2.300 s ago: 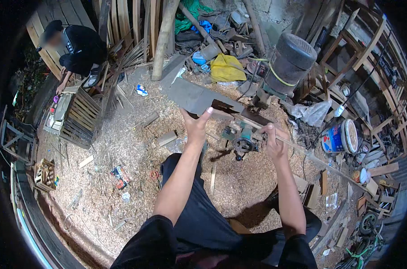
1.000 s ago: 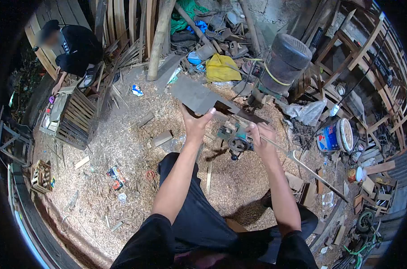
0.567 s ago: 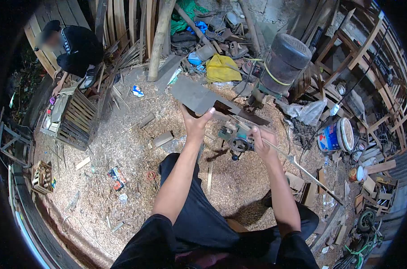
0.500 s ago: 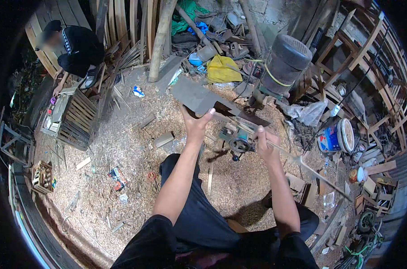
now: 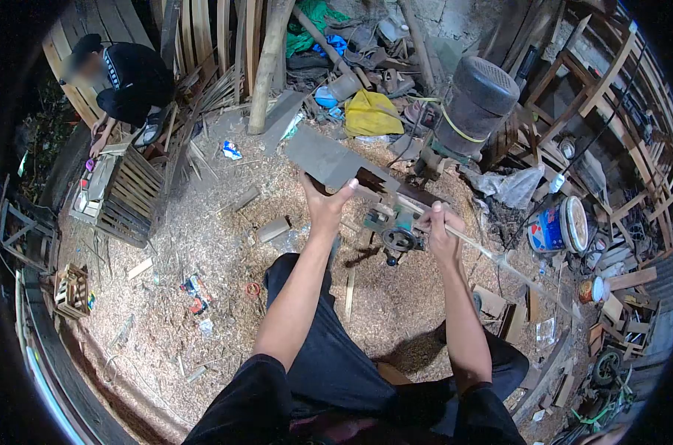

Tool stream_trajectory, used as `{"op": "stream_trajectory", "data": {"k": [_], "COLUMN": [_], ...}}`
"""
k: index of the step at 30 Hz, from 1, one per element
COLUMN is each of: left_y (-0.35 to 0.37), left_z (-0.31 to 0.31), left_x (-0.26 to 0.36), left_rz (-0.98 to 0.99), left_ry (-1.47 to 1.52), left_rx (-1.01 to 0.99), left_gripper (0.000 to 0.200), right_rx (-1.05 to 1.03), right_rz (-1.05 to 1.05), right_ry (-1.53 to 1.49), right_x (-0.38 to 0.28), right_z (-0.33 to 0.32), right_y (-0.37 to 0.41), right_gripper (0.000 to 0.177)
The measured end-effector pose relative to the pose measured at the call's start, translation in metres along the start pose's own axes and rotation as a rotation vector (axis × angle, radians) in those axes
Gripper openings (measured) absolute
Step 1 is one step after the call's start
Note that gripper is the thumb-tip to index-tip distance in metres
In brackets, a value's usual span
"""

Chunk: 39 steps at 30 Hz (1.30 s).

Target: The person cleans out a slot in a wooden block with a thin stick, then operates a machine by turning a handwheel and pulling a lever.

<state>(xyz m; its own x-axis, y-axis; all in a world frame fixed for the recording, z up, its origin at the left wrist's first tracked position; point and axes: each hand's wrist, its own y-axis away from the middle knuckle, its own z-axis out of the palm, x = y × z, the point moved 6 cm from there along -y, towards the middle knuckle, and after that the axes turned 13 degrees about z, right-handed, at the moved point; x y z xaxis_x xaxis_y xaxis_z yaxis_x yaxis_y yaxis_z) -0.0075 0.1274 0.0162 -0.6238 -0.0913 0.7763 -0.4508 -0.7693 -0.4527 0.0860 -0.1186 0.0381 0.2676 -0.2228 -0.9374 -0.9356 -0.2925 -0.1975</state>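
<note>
A long, thin wooden strip lies along the near edge of a machine's flat grey metal table and slants out to the lower right, its far end blurred. My right hand is closed around the strip beside the machine, with the index finger pointing up. At the table's near edge is my left hand, thumb and forefinger spread apart, the thumb against the strip's side; its other fingers are mostly hidden. A dark opening shows in the table between the hands. Below the strip sits the machine's handwheel.
Wood shavings cover the ground. A large motor stands behind the machine. A person crouches at far left by a slatted wooden crate. Paint buckets and scrap wood lie at right; a pole rises behind.
My right hand has shifted slightly right and down along the strip, and the strip's far end has swung a little upward. My left hand stays at the table edge.
</note>
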Motion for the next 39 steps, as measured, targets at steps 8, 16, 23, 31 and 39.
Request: {"op": "stream_trajectory", "data": {"k": [8,16,23,31,39], "left_y": [-0.001,-0.001,0.001,0.000,0.001], "left_z": [0.004,0.003,0.005,0.004,0.005], "left_x": [0.006,0.000,-0.001,0.004,0.002], "left_rz": [-0.040,-0.014,-0.039,-0.043,-0.029], "left_ry": [0.006,0.003,0.006,-0.008,-0.015], "left_rx": [-0.018,-0.028,-0.051,-0.046,-0.050], "left_gripper": [0.095,0.096,0.104,0.107,0.104], "right_rx": [-0.068,-0.056,-0.044,-0.086,-0.044], "right_rz": [-0.359,-0.371,-0.386,-0.398,-0.498], "right_ry": [0.262,0.252,0.245,0.281,0.358], "right_x": [-0.016,-0.022,-0.024,-0.028,-0.036], "right_z": [0.003,0.010,0.011,0.011,0.019], "right_y": [0.005,0.004,0.007,0.008,0.009], "right_gripper": [0.034,0.038,0.032,0.028,0.035]}}
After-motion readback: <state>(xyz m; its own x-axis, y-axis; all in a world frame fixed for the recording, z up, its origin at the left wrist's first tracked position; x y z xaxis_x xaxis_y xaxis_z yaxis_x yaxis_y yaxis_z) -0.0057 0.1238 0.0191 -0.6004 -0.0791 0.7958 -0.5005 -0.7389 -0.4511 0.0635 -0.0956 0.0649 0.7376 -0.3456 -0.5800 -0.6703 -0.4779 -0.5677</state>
